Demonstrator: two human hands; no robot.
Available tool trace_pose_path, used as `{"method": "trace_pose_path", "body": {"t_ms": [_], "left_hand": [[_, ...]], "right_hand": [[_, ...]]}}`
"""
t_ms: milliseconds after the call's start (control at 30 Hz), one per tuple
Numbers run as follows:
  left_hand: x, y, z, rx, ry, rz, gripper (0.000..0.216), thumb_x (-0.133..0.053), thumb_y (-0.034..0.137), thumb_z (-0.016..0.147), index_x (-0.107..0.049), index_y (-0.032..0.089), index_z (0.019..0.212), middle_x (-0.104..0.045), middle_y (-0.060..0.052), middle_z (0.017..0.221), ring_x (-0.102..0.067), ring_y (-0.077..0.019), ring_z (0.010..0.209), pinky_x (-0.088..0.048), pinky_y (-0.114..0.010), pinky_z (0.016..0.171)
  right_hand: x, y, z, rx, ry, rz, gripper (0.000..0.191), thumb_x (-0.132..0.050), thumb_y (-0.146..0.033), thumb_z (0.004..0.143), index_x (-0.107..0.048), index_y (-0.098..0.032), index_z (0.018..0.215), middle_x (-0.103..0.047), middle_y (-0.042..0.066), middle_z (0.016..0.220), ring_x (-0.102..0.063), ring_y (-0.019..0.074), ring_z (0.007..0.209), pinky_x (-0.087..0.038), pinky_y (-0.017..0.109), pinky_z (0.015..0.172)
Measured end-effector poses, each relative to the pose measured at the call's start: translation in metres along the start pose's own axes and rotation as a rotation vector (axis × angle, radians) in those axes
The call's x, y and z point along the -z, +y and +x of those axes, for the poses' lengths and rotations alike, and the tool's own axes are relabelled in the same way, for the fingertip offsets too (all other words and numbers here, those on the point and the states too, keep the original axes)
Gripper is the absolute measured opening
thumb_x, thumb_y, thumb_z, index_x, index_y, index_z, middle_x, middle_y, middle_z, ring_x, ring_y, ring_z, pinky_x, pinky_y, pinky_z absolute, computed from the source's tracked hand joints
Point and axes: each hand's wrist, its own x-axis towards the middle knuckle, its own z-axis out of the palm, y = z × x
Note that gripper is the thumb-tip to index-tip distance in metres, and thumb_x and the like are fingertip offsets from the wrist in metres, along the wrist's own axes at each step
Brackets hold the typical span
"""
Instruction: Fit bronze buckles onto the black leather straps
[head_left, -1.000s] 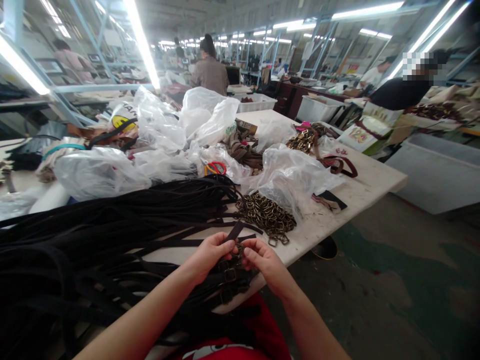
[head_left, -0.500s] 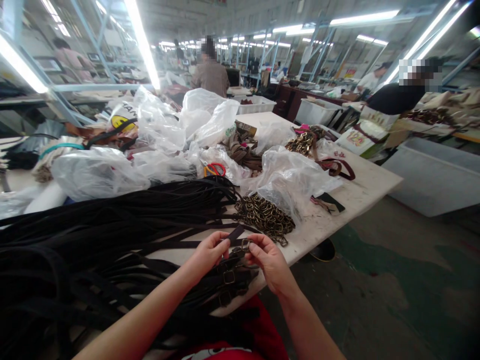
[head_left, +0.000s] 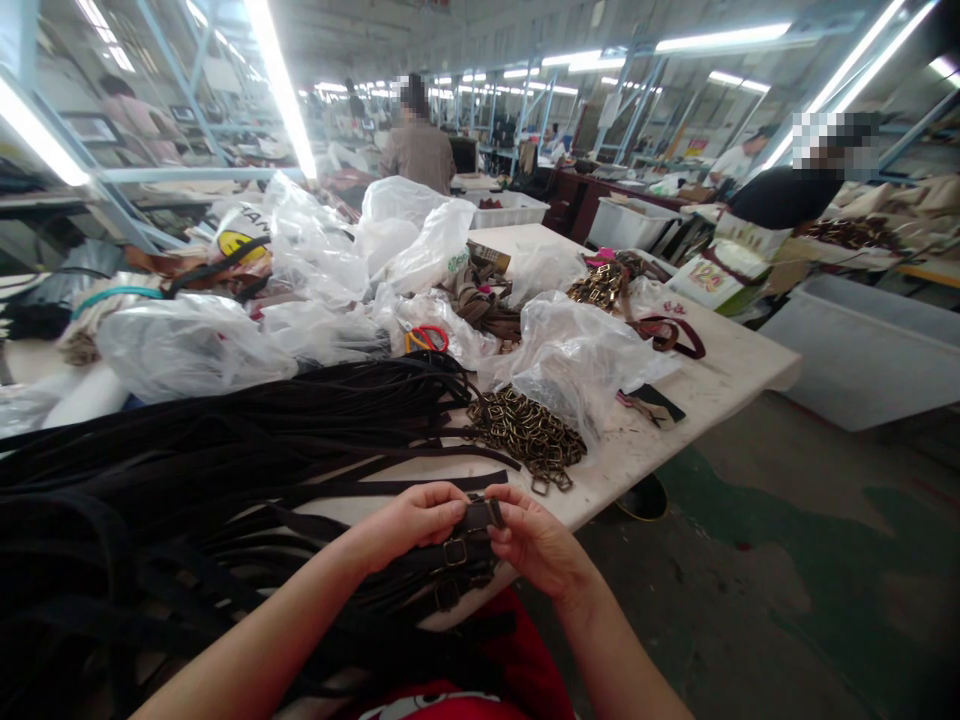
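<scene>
Between my two hands is the end of a dark strap (head_left: 477, 517) with a metal buckle at it, mostly hidden by the fingers. My left hand (head_left: 429, 514) pinches the strap from the left. My right hand (head_left: 531, 532) closes on the strap's tip and the buckle. Just below lie more dark straps with square metal buckles (head_left: 454, 552) on their ends. Beyond my hands sits a pile of loose brass-coloured buckles (head_left: 529, 432). A large bundle of black straps (head_left: 300, 410) stretches across the table to the left.
Clear plastic bags (head_left: 577, 345) crowd the middle of the table (head_left: 720, 390). Scissors with red and orange handles (head_left: 427, 339) lie among them. A translucent bin (head_left: 862, 350) stands right of the table edge. A person in dark clothes (head_left: 784, 190) bends nearby; another person (head_left: 416, 150) is farther back.
My hands have come slightly lower and closer together. The strap end, earlier pointing up beside the buckle, now lies level across between my fingers at the buckle.
</scene>
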Motion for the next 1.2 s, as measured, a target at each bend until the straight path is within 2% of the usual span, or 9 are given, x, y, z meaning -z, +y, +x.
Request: {"method": "trace_pose_path", "body": {"t_ms": [133,233,333,433,533,667,833,1067,1200], "left_hand": [[-0.01,-0.001,-0.001,-0.029,0.033,-0.003,0.037,-0.047,0.052,0.078,-0.048,0.015,0.079,-0.037,0.008,0.053,-0.029,-0.0052,0.045,-0.02,-0.017,0.043],[-0.016,-0.001,0.0,-0.098,0.093,0.078,0.036,-0.038,0.048,0.084,-0.048,0.016,0.097,-0.044,0.005,0.059,-0.038,-0.0076,0.05,-0.03,-0.018,0.047],[-0.017,-0.006,0.003,-0.235,0.157,0.374,0.036,-0.044,0.039,0.083,-0.049,0.021,0.114,-0.056,0.0,0.074,-0.051,-0.0132,0.067,-0.04,-0.023,0.063],[-0.016,-0.01,0.006,-0.415,0.262,0.732,0.024,-0.049,0.034,0.081,-0.063,0.023,0.097,-0.058,-0.004,0.085,-0.052,-0.0172,0.08,-0.039,-0.027,0.075],[-0.017,-0.006,0.002,-0.503,0.367,0.719,0.023,-0.046,0.032,0.084,-0.065,0.02,0.086,-0.058,-0.006,0.092,-0.052,-0.0172,0.087,-0.039,-0.027,0.078],[-0.02,0.004,-0.005,-0.385,0.311,0.592,0.025,-0.04,0.032,0.086,-0.061,0.019,0.08,-0.061,-0.002,0.078,-0.054,-0.0134,0.073,-0.04,-0.022,0.068],[-0.016,-0.007,0.002,-0.243,0.539,0.804,0.01,-0.049,0.024,0.078,-0.056,0.02,0.083,-0.059,0.0,0.071,-0.053,-0.0154,0.067,-0.037,-0.025,0.061],[-0.015,-0.027,0.008,-0.316,0.534,1.191,0.016,-0.043,0.017,0.082,-0.055,0.018,0.072,-0.055,-0.004,0.072,-0.051,-0.0185,0.073,-0.039,-0.028,0.066],[-0.014,-0.029,0.005,-0.353,0.477,1.083,0.012,-0.044,0.019,0.083,-0.054,0.017,0.076,-0.053,-0.003,0.079,-0.051,-0.0164,0.074,-0.041,-0.027,0.067]], "right_hand": [[-0.006,0.004,0.002,0.017,0.017,-0.124,0.033,-0.076,-0.026,0.06,-0.058,-0.018,0.086,-0.056,-0.004,0.065,-0.048,0.0045,0.048,-0.039,0.016,0.047],[-0.008,0.008,0.005,0.086,0.076,-0.221,0.037,-0.076,-0.03,0.059,-0.055,-0.018,0.087,-0.058,-0.004,0.067,-0.05,0.0059,0.049,-0.039,0.017,0.049],[-0.006,0.012,0.008,0.147,0.127,-0.39,0.034,-0.075,-0.03,0.059,-0.055,-0.016,0.083,-0.058,-0.003,0.065,-0.051,0.0072,0.051,-0.039,0.018,0.05],[-0.003,0.014,0.012,0.176,0.165,-0.51,0.03,-0.074,-0.031,0.06,-0.056,-0.015,0.076,-0.057,-0.003,0.063,-0.05,0.0074,0.051,-0.04,0.019,0.051],[0.0,0.014,0.015,0.179,0.183,-0.522,0.03,-0.072,-0.036,0.063,-0.055,-0.015,0.075,-0.057,-0.003,0.061,-0.051,0.0077,0.05,-0.04,0.02,0.051],[0.003,0.017,0.022,0.157,0.175,-0.49,0.032,-0.072,-0.037,0.062,-0.052,-0.015,0.074,-0.056,-0.004,0.06,-0.053,0.0084,0.051,-0.042,0.021,0.053],[0.005,0.028,0.032,0.126,0.184,-0.483,0.033,-0.072,-0.038,0.062,-0.051,-0.015,0.073,-0.056,-0.003,0.061,-0.054,0.009,0.052,-0.042,0.021,0.055],[0.005,0.033,0.037,0.118,0.193,-0.474,0.03,-0.069,-0.036,0.064,-0.05,-0.016,0.072,-0.056,-0.004,0.063,-0.055,0.009,0.056,-0.042,0.021,0.057],[0.004,0.028,0.029,0.135,0.145,-0.551,0.023,-0.066,-0.032,0.067,-0.053,-0.016,0.075,-0.057,-0.003,0.065,-0.054,0.0095,0.058,-0.042,0.022,0.059]]}}
